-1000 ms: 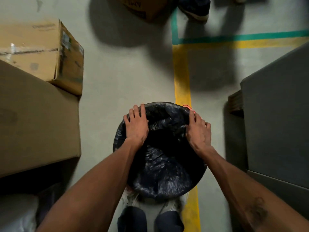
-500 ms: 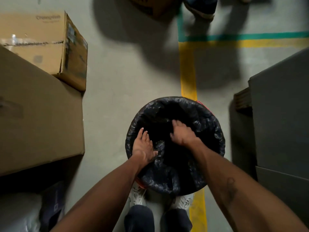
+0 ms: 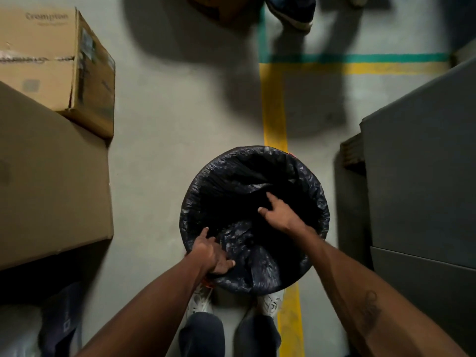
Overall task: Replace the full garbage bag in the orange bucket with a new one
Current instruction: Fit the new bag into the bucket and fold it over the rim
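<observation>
A black garbage bag (image 3: 257,264) lines the orange bucket on the floor in front of my feet, its edge folded over the rim all round. Only slivers of orange bucket (image 3: 207,281) show under the bag at the near left. My left hand (image 3: 213,253) grips the bag at the near-left rim, thumb inside and fingers over the edge. My right hand (image 3: 279,213) reaches down inside the bag with fingers spread against the plastic, holding nothing that I can see. The bottom of the bag is dark.
Two cardboard boxes (image 3: 51,163) stand stacked at the left. A grey cabinet (image 3: 422,181) stands at the right. Yellow floor tape (image 3: 274,106) runs under the bucket. Another person's shoe (image 3: 291,11) is at the top.
Both hands have come back from the far rim. The left now grips the near-left rim and the right has gone inside the bag. The bag's edge now covers the whole rim.
</observation>
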### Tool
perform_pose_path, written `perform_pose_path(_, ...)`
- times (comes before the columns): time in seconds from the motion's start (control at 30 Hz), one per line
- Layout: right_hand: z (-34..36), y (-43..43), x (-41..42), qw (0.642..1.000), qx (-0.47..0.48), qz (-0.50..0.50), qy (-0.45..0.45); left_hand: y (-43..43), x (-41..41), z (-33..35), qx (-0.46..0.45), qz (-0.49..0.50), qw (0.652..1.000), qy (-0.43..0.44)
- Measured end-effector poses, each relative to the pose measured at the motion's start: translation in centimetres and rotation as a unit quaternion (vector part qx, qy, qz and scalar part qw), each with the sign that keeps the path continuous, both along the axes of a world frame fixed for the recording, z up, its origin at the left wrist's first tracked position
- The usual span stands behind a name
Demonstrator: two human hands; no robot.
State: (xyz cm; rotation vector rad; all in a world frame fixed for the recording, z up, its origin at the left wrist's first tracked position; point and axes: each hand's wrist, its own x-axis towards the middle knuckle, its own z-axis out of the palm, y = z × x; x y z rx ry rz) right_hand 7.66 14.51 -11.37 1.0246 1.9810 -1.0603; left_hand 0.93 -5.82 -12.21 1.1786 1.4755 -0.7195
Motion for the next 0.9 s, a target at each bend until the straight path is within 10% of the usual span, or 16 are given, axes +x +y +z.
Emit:
perform_pose_path(0.17,0.1,-5.5,3.4,0.936,-0.065,0.321,-0.13,0.1,1.1,0.7,-0.055,-0.003,0.998,0.014)
perform_pose_path(0.5,-1.0,-6.5,7.9,0.902,0.003,0.387,-0.192,-0.7,1.6,0.6,-0.023,0.03,0.997,0.062)
perform_pose_path(0.7,1.6,-5.2,7.6,0.947,0.228,0.223,0.028,-0.7,1.1,2.7,0.261,0.151,0.942,0.148)
perform_pose_path(0.9,3.3,-1.7,9.6,0.888,0.391,-0.239,0.049,-1.5,-0.5,3.6,0.37,0.423,0.762,0.323)
